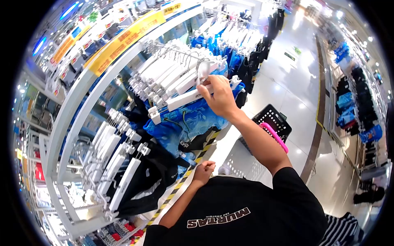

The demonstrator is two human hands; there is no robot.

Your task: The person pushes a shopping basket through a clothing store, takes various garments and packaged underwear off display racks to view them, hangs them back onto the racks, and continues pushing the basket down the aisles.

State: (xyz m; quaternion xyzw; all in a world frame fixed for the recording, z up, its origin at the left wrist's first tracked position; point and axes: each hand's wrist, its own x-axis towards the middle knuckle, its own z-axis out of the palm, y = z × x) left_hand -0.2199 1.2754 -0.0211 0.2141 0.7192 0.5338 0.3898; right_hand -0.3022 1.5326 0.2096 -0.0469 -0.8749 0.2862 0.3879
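Observation:
My right hand is closed around a white clip hanger at the front of a rack. Blue patterned swim shorts with a drawstring hang from its clips. Behind it, on the same rail, several white hangers stand close together. My left hand is low in front of my black shirt, its fingers curled in and nothing visible in them. It is apart from the rack and nearest to the lower edge of the shorts.
A black shopping basket with a pink handle is by my right arm. Dark garments hang on white hangers at lower left. Yellow-black tape edges the rack. More clothing racks line the aisle's right side.

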